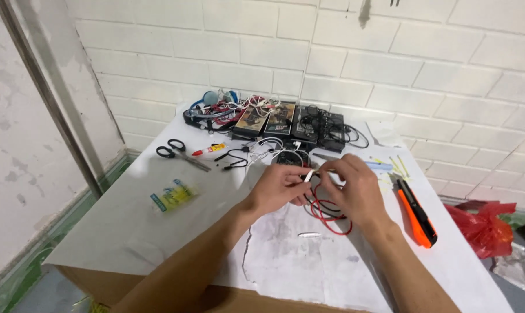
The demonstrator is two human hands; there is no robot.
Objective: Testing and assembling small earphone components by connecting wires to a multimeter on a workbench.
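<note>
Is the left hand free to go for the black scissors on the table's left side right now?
Probably not yet: the left hand and right hand both pinch a small white piece with a red wire. The path to the scissors looks unobstructed, though.

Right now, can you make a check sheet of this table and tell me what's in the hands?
Surface: white paper-covered table, marked near the front.
Job's things: small white tube, red and black wires.
Clutter: scissors, glue tube, orange utility knife, yellow packet.
Fingers: left hand and right hand pinch the tube.
Cables: tangled earphones on boxes.
Surroundings: white brick wall, red bag.
</note>
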